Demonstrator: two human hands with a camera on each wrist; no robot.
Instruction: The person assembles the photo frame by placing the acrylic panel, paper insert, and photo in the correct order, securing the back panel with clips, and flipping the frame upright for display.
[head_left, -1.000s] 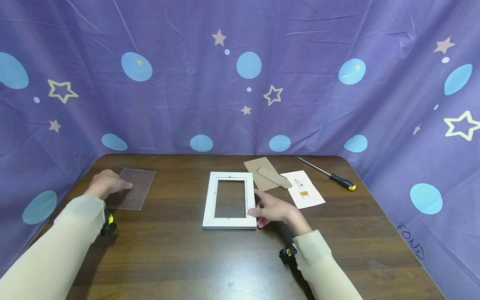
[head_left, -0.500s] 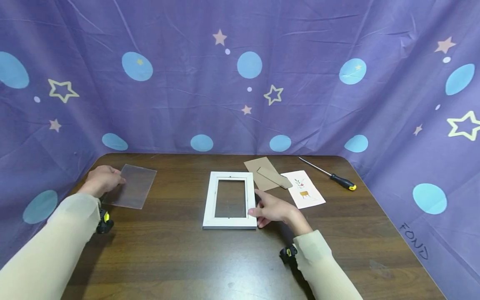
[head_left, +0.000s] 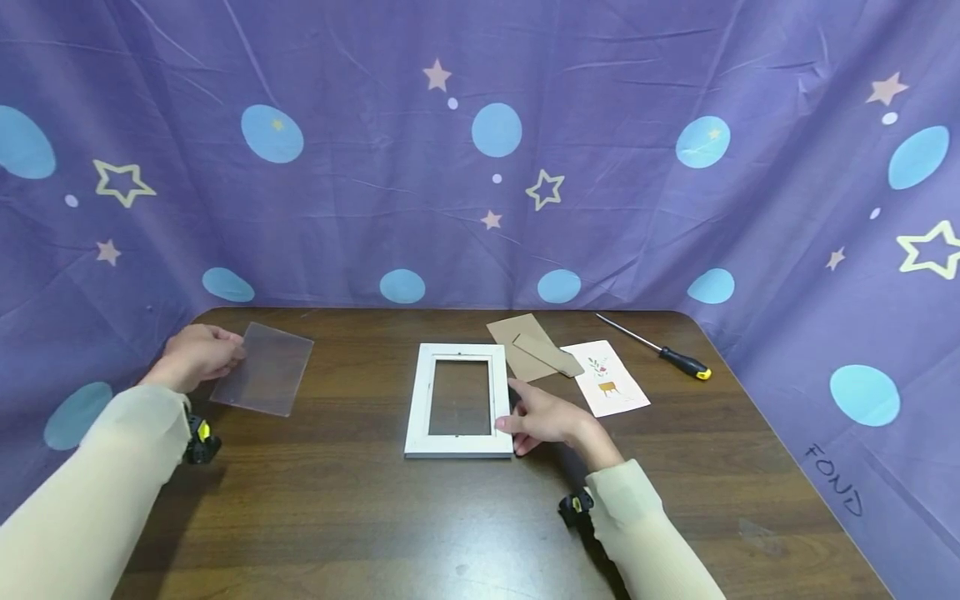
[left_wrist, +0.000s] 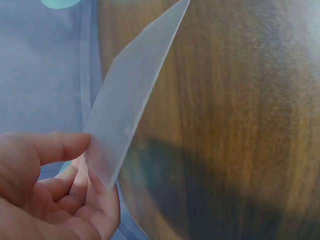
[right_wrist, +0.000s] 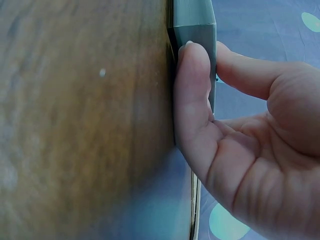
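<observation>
At the table's left side, my left hand [head_left: 202, 350] pinches a thin clear sheet [head_left: 268, 371] by its left edge. The left wrist view shows that clear sheet [left_wrist: 127, 95] tilted above the wood, with the thumb on one face and curled fingers behind it. A white picture frame [head_left: 418, 400] lies flat near the table's middle, the wood showing through its opening. My right hand [head_left: 551, 417] grips its right side, thumb on top. In the right wrist view, the fingers [right_wrist: 192, 95] lie along the outer side of the frame [right_wrist: 194, 12].
Behind the frame lies a brown backing board [head_left: 517, 325] with a stand flap. A white card [head_left: 611, 396] printed with a plant and a chair is beside it. Farther right is a screwdriver [head_left: 678, 360]. A purple curtain [head_left: 345, 233] hangs along the table's far edge.
My left hand has moved back to the left and now pinches the clear sheet's edge, its left side raised and tilted. The right hand and the picture frame have stayed put.
</observation>
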